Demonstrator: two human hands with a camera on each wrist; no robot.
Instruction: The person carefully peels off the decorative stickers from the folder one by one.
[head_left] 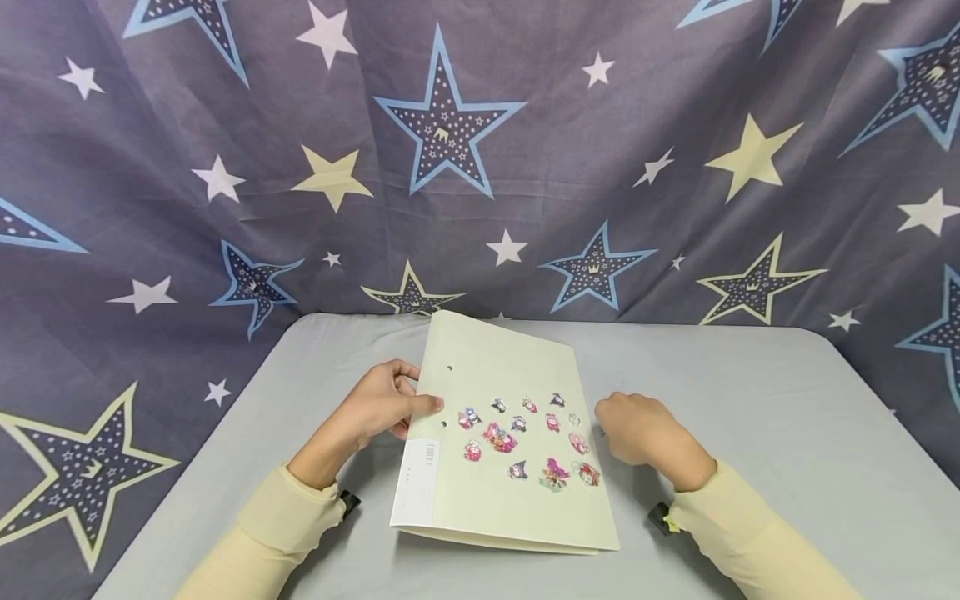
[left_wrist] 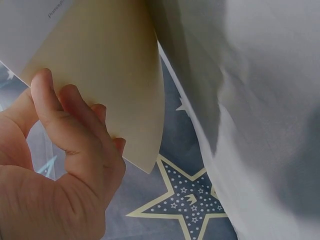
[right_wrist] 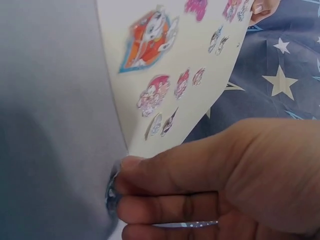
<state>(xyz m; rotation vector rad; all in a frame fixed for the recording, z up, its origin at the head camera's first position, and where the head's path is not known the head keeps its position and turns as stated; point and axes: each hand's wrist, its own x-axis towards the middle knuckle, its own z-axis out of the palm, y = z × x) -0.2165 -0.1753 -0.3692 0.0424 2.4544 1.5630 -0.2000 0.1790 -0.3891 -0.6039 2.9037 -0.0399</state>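
Observation:
A cream folder (head_left: 510, 350) stands tilted on the bed-like grey surface, slightly open at its lower edge. Several small cartoon stickers (head_left: 499, 437) are scattered over its front. My left hand (head_left: 378, 406) grips the folder's left edge, thumb on the front and fingers behind, as the left wrist view also shows. Close by the folder's right edge is my right hand (head_left: 641, 429). In the right wrist view its thumb and fingertips pinch a small shiny sticker (right_wrist: 112, 195), mostly hidden by the fingers; its picture is too blurred to make out.
A grey cloth-covered table (head_left: 787, 400) lies under the folder. Behind it hangs a dark curtain (head_left: 540, 208) with a star print. On the folder's lower left is a white label (head_left: 416, 483) with a barcode. Two punched holes run along the left side.

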